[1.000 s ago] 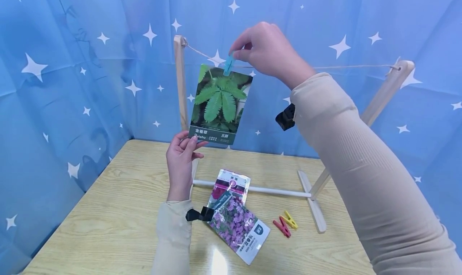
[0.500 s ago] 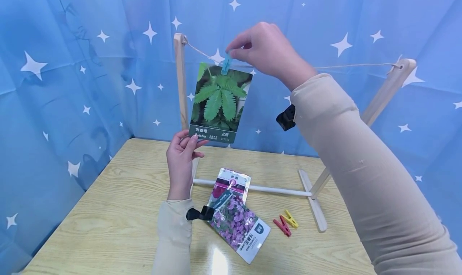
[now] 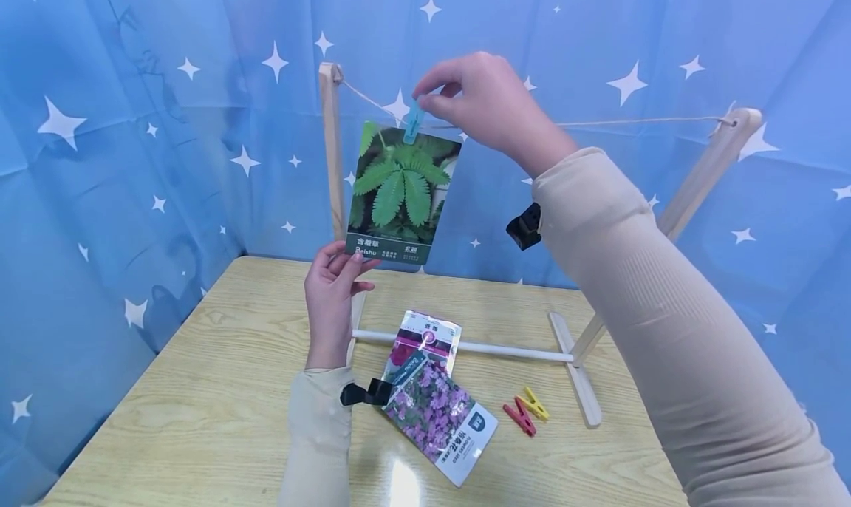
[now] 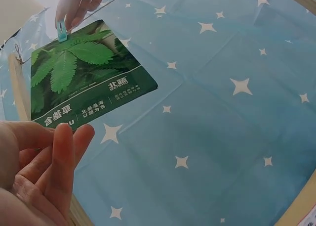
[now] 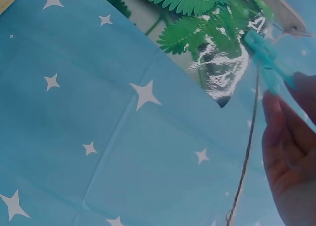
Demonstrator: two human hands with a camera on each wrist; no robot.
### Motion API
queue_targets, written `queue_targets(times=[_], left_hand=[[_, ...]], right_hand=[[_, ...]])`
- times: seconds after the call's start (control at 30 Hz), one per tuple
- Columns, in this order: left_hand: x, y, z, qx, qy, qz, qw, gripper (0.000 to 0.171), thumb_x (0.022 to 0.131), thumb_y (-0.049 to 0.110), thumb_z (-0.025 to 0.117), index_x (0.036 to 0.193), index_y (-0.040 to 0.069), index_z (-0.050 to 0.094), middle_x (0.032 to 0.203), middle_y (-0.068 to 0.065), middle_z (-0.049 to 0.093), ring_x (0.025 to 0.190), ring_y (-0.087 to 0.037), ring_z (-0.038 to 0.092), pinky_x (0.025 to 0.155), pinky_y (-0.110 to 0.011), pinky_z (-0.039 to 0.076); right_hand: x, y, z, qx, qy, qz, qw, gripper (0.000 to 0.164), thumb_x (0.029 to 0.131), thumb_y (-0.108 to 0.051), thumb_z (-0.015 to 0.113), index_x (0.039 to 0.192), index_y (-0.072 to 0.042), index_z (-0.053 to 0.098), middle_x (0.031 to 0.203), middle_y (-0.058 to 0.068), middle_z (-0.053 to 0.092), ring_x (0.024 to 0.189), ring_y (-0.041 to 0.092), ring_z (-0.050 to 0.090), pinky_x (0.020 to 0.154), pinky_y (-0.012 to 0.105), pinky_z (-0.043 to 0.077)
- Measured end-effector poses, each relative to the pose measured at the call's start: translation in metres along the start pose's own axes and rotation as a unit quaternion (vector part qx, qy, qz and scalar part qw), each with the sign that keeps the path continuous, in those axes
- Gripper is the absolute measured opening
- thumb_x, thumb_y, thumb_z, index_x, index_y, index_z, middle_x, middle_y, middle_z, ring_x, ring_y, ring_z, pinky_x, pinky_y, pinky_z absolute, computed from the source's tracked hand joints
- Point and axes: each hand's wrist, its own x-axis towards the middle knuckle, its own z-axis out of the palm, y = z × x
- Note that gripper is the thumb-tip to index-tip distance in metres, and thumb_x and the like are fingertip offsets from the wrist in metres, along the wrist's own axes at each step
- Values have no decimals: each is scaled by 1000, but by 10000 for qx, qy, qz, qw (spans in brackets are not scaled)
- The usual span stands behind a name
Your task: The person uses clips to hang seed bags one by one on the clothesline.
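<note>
A seed packet (image 3: 402, 189) with a green fern-like leaf picture hangs upright, slightly tilted, at the string (image 3: 638, 123). My left hand (image 3: 332, 293) pinches its lower left corner between thumb and fingers; the left wrist view shows this hand (image 4: 44, 171) close up. At the packet's top edge is a light blue clothespin (image 3: 414, 123), its handle ends pinched by the thumb and fingers of my right hand (image 3: 492, 108). In the right wrist view the clothespin (image 5: 269, 58) sits where the string meets the packet's top edge.
A wooden frame with a left post (image 3: 330, 145) and right post (image 3: 711, 167) carries the string. Below, a purple-flower packet (image 3: 439, 418) overlaps a pink-flower packet (image 3: 425, 337). Red (image 3: 520, 417) and yellow (image 3: 534, 403) clothespins lie to their right. A starry blue curtain (image 3: 199, 160) stands behind.
My right hand and the clothespin have shifted slightly left and down. The packet has moved a little left with them, while the left hand keeps its grip on the corner.
</note>
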Motion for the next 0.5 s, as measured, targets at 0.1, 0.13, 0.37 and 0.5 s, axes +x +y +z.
queue_targets(times=[0.1, 0.13, 0.37, 0.5], left_hand=[[0, 0, -1, 235, 29, 43, 9997, 29, 83, 13, 63, 108, 6, 51, 95, -14, 63, 84, -26, 64, 54, -28, 52], [0, 0, -2, 333, 28, 61, 9994, 29, 83, 13, 63, 109, 7, 51, 97, -14, 63, 84, -26, 64, 55, -28, 52], [-2, 8, -4, 1103, 38, 92, 9939, 33, 84, 16, 62, 114, 10, 50, 102, -10, 63, 85, -25, 63, 60, -28, 51], [-8, 22, -3, 1597, -92, 55, 9871, 31, 86, 10, 59, 115, 7, 49, 101, -13, 61, 83, -28, 62, 59, -30, 51]], right_hand=[[-2, 1, 1, 10, -1, -27, 10000, 29, 91, -37, 46, 114, -27, 61, 109, -10, 59, 91, 5, 51, 72, 27, 40], [-2, 2, 2, 19, 9, -47, 10000, 29, 91, -37, 46, 114, -27, 61, 109, -10, 59, 91, 5, 51, 72, 27, 40], [-10, 2, 2, 107, 218, -230, 9994, 30, 92, -34, 45, 117, -26, 59, 113, -10, 57, 91, 5, 51, 72, 27, 40], [-23, 3, 4, 243, 576, -478, 9969, 28, 92, -32, 46, 115, -24, 60, 115, -11, 55, 95, 3, 51, 81, 25, 41]])
